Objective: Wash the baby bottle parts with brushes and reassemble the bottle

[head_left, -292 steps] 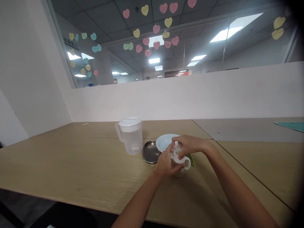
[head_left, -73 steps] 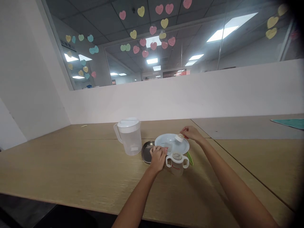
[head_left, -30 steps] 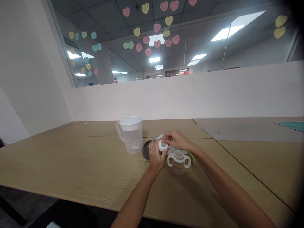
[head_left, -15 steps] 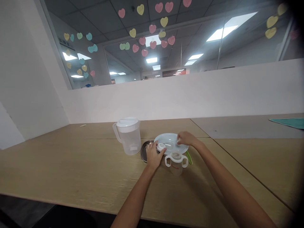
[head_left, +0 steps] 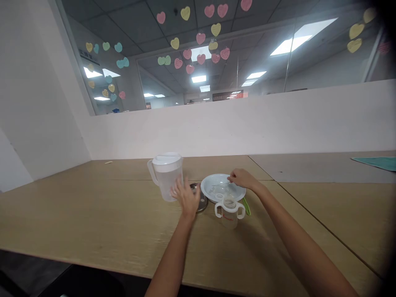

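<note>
My left hand (head_left: 186, 199) is open with its fingers spread, holding nothing. It hovers in front of the clear plastic pitcher (head_left: 168, 181) and over the left part of a round metal dish (head_left: 202, 203). At the right rim of the white bowl (head_left: 208, 181), my right hand (head_left: 243, 179) has its fingers pinched together; what they hold, if anything, I cannot make out. Clear and whitish small parts (head_left: 219, 194) lie in the bowl. In front of it stands a two-handled baby bottle (head_left: 229, 216), upright, its threaded neck uncovered.
A green handle-like thing (head_left: 246, 206) lies right of the bowl, partly hidden. The wooden table (head_left: 102, 222) meets a white wall (head_left: 198, 132) at the back. A teal cloth or mat (head_left: 377, 162) lies far right. A small pale piece (head_left: 108, 162) rests at the back left.
The bottle's top came off and was handled in parts above the bowl. My left hand has let go of the white ring and moved left toward the pitcher, opening. My right hand remains at the bowl.
</note>
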`<state>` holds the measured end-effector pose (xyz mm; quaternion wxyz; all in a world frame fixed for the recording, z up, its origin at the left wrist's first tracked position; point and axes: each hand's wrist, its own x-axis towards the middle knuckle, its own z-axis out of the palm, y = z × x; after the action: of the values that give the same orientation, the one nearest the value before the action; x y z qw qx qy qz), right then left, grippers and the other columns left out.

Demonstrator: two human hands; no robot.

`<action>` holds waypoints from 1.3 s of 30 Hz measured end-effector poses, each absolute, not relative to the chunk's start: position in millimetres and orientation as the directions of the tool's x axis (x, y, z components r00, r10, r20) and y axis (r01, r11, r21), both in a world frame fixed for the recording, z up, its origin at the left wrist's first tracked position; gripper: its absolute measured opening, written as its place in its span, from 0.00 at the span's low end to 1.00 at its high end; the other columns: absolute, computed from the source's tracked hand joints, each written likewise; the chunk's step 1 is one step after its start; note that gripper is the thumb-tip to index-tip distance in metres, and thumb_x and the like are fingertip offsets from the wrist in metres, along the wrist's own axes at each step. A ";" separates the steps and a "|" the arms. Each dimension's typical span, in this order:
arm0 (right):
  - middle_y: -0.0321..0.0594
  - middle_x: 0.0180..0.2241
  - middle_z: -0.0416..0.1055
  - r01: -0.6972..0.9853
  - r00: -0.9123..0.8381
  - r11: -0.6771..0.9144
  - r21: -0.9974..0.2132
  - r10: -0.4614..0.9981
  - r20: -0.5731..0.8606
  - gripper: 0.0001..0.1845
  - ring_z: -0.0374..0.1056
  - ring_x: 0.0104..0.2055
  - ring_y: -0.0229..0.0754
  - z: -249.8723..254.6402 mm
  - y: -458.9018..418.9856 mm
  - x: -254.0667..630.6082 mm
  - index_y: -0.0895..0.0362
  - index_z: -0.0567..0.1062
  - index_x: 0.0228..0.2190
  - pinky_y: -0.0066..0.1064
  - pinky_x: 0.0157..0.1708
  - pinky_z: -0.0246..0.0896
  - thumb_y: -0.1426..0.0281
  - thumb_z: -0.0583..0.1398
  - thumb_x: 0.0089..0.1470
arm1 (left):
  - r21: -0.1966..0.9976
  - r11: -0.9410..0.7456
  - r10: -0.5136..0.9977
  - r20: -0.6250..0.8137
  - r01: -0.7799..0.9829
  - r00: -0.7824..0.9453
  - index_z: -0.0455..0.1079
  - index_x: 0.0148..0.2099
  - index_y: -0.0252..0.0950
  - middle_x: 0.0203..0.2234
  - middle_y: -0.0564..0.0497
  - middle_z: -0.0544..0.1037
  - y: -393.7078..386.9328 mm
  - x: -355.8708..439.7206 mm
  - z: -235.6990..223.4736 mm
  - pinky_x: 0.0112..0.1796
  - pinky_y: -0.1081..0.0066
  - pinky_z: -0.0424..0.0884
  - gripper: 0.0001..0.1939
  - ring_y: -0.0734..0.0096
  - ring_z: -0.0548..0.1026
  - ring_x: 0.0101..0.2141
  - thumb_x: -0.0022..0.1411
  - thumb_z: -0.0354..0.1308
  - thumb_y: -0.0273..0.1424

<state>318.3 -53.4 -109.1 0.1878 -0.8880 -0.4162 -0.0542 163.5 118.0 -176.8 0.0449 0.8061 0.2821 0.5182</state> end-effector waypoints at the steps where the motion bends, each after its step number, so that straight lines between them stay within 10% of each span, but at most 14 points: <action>1: 0.41 0.22 0.72 0.763 0.644 -0.572 -0.301 0.712 0.281 0.15 0.67 0.26 0.38 -105.7 -53.8 317.2 0.60 0.75 0.23 0.25 0.26 0.51 0.70 0.52 0.53 | 0.413 -0.789 0.547 0.809 0.456 0.213 0.53 0.59 0.33 0.58 0.36 0.50 126.0 159.9 -173.3 0.53 0.46 0.48 0.30 0.47 0.49 0.57 0.59 0.48 0.44; 11: 0.35 0.23 0.71 0.793 0.590 -0.226 -0.566 0.516 0.621 0.19 0.67 0.29 0.37 -126.2 -72.6 282.7 0.59 0.72 0.38 0.27 0.33 0.57 0.66 0.44 0.59 | 0.660 -0.565 0.771 0.636 0.495 0.032 0.33 0.62 0.23 0.55 0.24 0.53 185.7 163.7 -186.9 0.47 0.45 0.60 0.54 0.37 0.58 0.53 0.49 0.55 0.53; 23: 0.44 0.38 0.73 0.966 0.256 -0.137 -0.217 0.452 0.855 0.15 0.67 0.40 0.43 -199.7 -64.5 234.0 0.58 0.70 0.40 0.35 0.40 0.59 0.66 0.48 0.58 | 0.244 -0.908 0.330 0.917 0.340 0.224 0.40 0.64 0.28 0.60 0.31 0.47 179.5 157.9 -179.0 0.57 0.44 0.43 0.41 0.43 0.45 0.59 0.56 0.53 0.43; 39: 0.43 0.40 0.71 0.927 0.374 -0.171 -0.333 0.494 0.785 0.14 0.67 0.42 0.42 -202.5 -67.8 235.3 0.56 0.68 0.42 0.31 0.41 0.63 0.63 0.52 0.56 | 0.092 -0.960 0.171 0.940 0.265 0.294 0.48 0.61 0.28 0.57 0.32 0.53 170.8 159.1 -177.2 0.57 0.44 0.43 0.38 0.47 0.46 0.60 0.54 0.57 0.39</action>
<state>235.3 -67.8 -202.5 0.4125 -0.7188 -0.4942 -0.2627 159.1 170.8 -177.2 -0.0406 0.8032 0.1358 0.5786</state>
